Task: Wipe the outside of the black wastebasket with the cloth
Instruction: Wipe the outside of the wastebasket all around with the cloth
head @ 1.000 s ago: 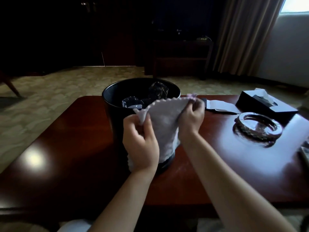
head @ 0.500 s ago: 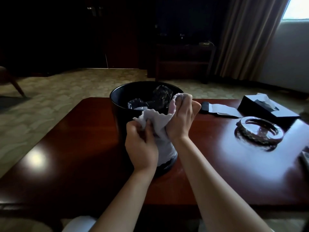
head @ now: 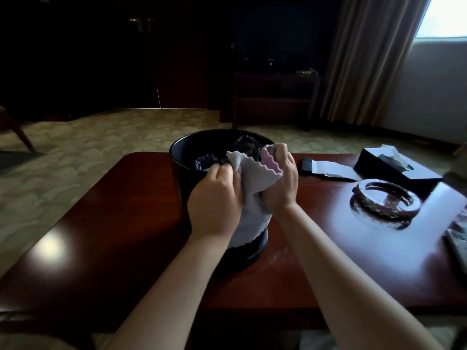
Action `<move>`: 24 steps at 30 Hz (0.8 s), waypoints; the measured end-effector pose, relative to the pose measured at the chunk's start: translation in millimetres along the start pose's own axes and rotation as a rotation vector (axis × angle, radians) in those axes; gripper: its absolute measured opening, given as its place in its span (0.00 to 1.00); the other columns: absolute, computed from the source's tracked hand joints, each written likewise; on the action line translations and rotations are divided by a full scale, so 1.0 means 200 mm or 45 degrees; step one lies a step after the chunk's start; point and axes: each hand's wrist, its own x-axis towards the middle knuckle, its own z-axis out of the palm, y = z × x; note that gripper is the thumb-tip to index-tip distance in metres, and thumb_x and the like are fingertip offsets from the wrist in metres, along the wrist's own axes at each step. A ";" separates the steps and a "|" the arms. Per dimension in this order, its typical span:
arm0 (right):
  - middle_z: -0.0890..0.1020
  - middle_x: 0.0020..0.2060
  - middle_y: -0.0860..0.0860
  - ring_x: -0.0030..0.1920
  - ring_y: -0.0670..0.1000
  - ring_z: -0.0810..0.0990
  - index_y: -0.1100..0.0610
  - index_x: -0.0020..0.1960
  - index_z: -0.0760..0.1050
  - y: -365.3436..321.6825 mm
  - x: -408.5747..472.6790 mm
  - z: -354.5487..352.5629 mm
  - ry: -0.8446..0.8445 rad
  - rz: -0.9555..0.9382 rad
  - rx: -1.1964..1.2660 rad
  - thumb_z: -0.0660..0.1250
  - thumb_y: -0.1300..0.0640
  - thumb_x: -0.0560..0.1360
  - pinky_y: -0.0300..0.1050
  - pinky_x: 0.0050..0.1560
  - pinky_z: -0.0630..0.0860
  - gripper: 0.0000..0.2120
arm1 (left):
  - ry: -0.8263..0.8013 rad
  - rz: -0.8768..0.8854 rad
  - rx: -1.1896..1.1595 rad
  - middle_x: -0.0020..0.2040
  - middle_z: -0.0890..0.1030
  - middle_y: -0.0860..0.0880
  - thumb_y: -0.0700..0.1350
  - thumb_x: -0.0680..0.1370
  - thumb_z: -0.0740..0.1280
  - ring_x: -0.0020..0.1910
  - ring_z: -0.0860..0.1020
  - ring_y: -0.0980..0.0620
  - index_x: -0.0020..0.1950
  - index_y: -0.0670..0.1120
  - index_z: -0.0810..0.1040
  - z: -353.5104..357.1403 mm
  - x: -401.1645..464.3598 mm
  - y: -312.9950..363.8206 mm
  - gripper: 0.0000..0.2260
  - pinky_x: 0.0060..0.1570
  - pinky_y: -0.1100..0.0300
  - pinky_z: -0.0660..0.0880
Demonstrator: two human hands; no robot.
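Both hands point(head: 214, 198) point(head: 280, 183) have bunched the cloth point(head: 252, 183) tighter before the wastebasket point(head: 182, 173).

Both forearms are bare to the frame's edge, with no sleeves, rings or watch visible.

Cloth point(head: 252, 188): no longer being held spread wide, it is bunching into folds between the two hands.
Right hand point(head: 279, 181): moving in toward the left hand point(head: 214, 200), gathering its corner.
Wastebasket point(head: 180, 173): showing more of its near wall.
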 end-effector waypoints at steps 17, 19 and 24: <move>0.79 0.29 0.53 0.29 0.57 0.77 0.61 0.40 0.72 -0.16 -0.10 0.07 0.227 -0.365 -0.250 0.57 0.54 0.77 0.43 0.29 0.56 0.12 | -0.071 -0.633 -0.768 0.27 0.67 0.55 0.42 0.75 0.68 0.28 0.66 0.61 0.26 0.47 0.66 -0.11 0.07 -0.37 0.19 0.32 0.67 0.63; 0.79 0.30 0.53 0.30 0.57 0.77 0.60 0.40 0.73 -0.21 -0.16 0.11 0.275 -0.377 -0.248 0.58 0.55 0.77 0.44 0.30 0.59 0.12 | -0.134 -0.771 -0.935 0.30 0.69 0.53 0.43 0.75 0.69 0.31 0.67 0.61 0.26 0.51 0.67 -0.11 0.10 -0.44 0.18 0.35 0.62 0.65; 0.80 0.34 0.51 0.33 0.54 0.77 0.59 0.42 0.73 -0.29 -0.25 0.18 0.248 -0.382 -0.190 0.59 0.55 0.78 0.42 0.34 0.63 0.10 | -0.196 -0.900 -0.958 0.39 0.77 0.45 0.57 0.68 0.68 0.41 0.74 0.51 0.32 0.52 0.75 -0.09 0.14 -0.57 0.11 0.43 0.49 0.72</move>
